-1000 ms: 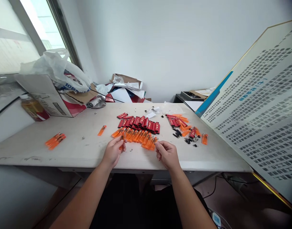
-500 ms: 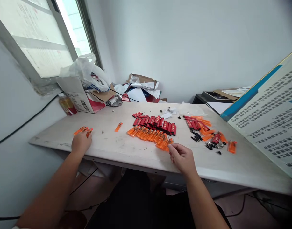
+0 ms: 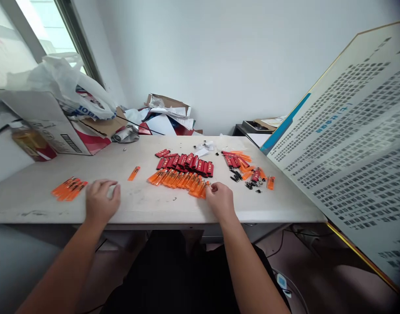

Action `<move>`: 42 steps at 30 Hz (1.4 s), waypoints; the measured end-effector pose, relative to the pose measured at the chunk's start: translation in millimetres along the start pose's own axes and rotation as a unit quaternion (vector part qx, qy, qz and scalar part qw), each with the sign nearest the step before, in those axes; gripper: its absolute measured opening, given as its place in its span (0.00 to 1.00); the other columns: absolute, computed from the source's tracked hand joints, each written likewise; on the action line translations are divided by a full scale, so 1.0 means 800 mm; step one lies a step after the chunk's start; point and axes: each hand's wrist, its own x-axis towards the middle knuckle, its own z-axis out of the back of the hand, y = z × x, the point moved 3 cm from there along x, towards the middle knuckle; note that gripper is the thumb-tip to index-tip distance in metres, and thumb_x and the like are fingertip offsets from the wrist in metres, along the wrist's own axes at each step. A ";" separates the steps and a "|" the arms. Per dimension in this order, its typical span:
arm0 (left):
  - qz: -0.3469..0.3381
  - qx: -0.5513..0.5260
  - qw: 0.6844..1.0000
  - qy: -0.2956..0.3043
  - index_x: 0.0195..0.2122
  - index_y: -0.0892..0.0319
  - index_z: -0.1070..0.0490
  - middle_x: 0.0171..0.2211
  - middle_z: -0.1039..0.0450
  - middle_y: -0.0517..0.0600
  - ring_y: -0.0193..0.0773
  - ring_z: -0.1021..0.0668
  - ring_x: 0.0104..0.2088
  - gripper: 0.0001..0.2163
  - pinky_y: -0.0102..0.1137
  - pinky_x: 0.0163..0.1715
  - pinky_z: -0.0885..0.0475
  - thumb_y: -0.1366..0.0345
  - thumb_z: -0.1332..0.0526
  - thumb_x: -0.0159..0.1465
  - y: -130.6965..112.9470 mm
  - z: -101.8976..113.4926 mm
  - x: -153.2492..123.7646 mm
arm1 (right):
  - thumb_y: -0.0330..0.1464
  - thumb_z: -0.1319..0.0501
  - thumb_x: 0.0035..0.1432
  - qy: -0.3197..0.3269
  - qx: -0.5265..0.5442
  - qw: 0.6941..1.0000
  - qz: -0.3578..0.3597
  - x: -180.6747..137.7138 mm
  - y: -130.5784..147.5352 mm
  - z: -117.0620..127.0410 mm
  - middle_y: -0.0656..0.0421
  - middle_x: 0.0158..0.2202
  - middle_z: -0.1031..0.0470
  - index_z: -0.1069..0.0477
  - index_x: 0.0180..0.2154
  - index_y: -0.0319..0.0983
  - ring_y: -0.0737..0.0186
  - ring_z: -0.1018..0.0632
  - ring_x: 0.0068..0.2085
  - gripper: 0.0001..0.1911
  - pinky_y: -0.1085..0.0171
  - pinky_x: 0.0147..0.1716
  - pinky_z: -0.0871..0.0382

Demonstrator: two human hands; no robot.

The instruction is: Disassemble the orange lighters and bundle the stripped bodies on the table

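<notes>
A pale strip of tabletop [image 3: 147, 205] runs between the front edge and the row of orange lighters [image 3: 176, 179]; leftward lie one lone lighter [image 3: 133, 173], then an orange batch [image 3: 68, 189]. Beside that batch the left hand [image 3: 101, 201] curls, fingers parted from thumb; the right hand [image 3: 221, 199] bends at the row's right end, its grip impossible to tell

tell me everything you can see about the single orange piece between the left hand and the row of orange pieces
The orange piece is small, narrow and oblong, seemingly translucent plastic, with a darker marking or insert; finer detail is too small to read. It lies flat on the pale table, slanted, its far end toward the right. It stands apart from the left hand and the row; only the table touches it.
</notes>
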 end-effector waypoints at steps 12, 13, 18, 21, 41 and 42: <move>-0.126 -0.277 0.942 0.145 0.33 0.58 0.26 0.32 0.25 0.52 0.39 0.25 0.35 0.03 0.34 0.39 0.29 0.68 0.40 0.61 -0.142 -0.066 -0.038 | 0.34 0.40 0.49 0.081 0.020 0.996 -0.023 0.011 -0.016 0.022 0.53 0.27 0.23 0.26 0.27 0.35 0.65 0.28 0.26 0.09 0.67 0.26 0.42; -0.085 -0.301 0.936 0.160 0.32 0.58 0.26 0.32 0.25 0.52 0.38 0.25 0.34 0.04 0.33 0.38 0.29 0.67 0.39 0.61 -0.147 -0.070 -0.039 | 0.36 0.39 0.50 0.069 0.084 0.994 -0.018 0.008 -0.017 0.022 0.54 0.28 0.23 0.25 0.29 0.35 0.66 0.29 0.26 0.11 0.68 0.26 0.40; 0.169 -0.491 0.814 0.261 0.41 0.60 0.23 0.36 0.22 0.54 0.38 0.23 0.33 0.13 0.32 0.33 0.28 0.57 0.37 0.60 -0.177 -0.105 -0.050 | 0.46 0.35 0.46 0.034 0.355 0.934 -0.038 -0.021 -0.002 0.005 0.59 0.25 0.26 0.26 0.37 0.34 0.71 0.35 0.19 0.22 0.68 0.19 0.39; 0.244 -0.619 0.694 0.276 0.43 0.61 0.23 0.37 0.22 0.54 0.37 0.23 0.33 0.17 0.31 0.34 0.27 0.55 0.34 0.57 -0.204 -0.127 -0.056 | 0.44 0.34 0.47 0.042 0.367 0.929 0.001 -0.037 0.023 -0.012 0.63 0.19 0.31 0.27 0.35 0.35 0.71 0.34 0.18 0.19 0.69 0.18 0.39; 0.375 -0.725 0.507 0.276 0.35 0.62 0.24 0.27 0.28 0.47 0.29 0.29 0.23 0.11 0.25 0.22 0.34 0.62 0.29 0.53 -0.216 -0.130 -0.065 | 0.34 0.42 0.58 -0.005 0.222 0.956 0.189 -0.042 0.070 0.016 0.58 0.22 0.24 0.23 0.27 0.37 0.69 0.27 0.22 0.13 0.70 0.25 0.34; 0.374 -0.722 0.513 0.275 0.35 0.62 0.24 0.27 0.29 0.47 0.29 0.29 0.23 0.12 0.25 0.22 0.34 0.62 0.29 0.53 -0.216 -0.130 -0.065 | 0.34 0.43 0.58 0.007 0.220 0.958 0.183 -0.041 0.069 0.016 0.58 0.21 0.24 0.23 0.26 0.37 0.69 0.28 0.22 0.14 0.70 0.25 0.34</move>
